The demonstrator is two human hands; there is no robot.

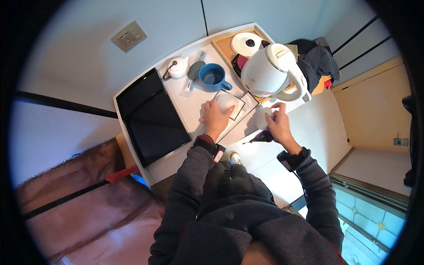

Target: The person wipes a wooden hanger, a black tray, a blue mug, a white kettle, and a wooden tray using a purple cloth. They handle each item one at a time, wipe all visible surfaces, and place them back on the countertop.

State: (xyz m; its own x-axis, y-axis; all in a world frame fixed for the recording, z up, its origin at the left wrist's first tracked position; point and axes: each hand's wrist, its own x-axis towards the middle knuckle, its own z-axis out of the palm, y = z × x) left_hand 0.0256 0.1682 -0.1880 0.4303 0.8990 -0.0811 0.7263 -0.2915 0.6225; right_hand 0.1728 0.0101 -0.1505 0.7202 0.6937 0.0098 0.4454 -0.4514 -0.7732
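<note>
My left hand (217, 116) has its fingers around a white cup-like container (227, 102), over flat papers or packets (243, 106) on the white table. In my right hand (278, 124) is a second white cup-like piece (264, 118), held at the table's front edge. A dark and purple item (261, 136) hangs just below it; whether my right hand holds that too, I cannot tell. Beyond my left hand stands a blue mug (212, 78), its handle pointing right. The white electric kettle (268, 73) stands upright behind my right hand.
A wooden tray (222, 43) under the kettle also bears a white lid with a black knob (246, 44). Left of the mug are a dark round disc (196, 70), a small white teapot (177, 68) and a black glossy panel (152, 116). Clothes (316, 66) lie behind the kettle.
</note>
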